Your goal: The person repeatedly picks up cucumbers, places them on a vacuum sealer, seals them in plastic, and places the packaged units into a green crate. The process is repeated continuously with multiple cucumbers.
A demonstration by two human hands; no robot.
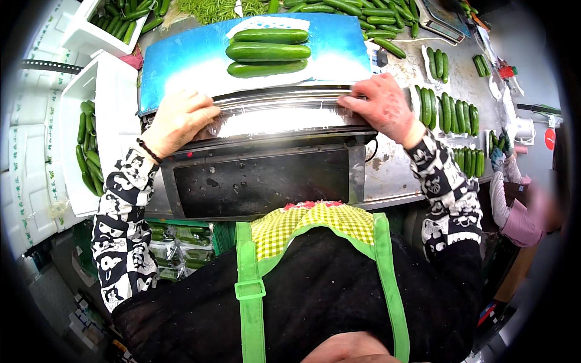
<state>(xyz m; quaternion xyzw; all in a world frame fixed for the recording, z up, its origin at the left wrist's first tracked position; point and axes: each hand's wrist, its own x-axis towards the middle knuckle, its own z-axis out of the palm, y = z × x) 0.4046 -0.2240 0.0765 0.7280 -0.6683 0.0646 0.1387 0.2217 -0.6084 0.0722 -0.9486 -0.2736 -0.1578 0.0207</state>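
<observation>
My left hand (181, 120) pinches the left end of a strip of clear plastic film (277, 121) at the front roller of a tabletop film wrapping machine (268, 179). The film's right end is between the thumb and fingers of my right hand (385, 105). Beyond the roller, three cucumbers (268, 52) lie side by side, crosswise, on a white tray (272, 82). The tray rests on the machine's plate, covered in blue film (181, 59); how far it extends beneath the cucumbers is hidden.
A white foam box (117, 113) with cucumbers stands at left. Loose cucumbers (390, 18) and a heap of green beans (218, 10) lie at the back. Packed cucumbers (458, 115) line the steel table on the right, where a gloved co-worker's hand (498, 159) handles more.
</observation>
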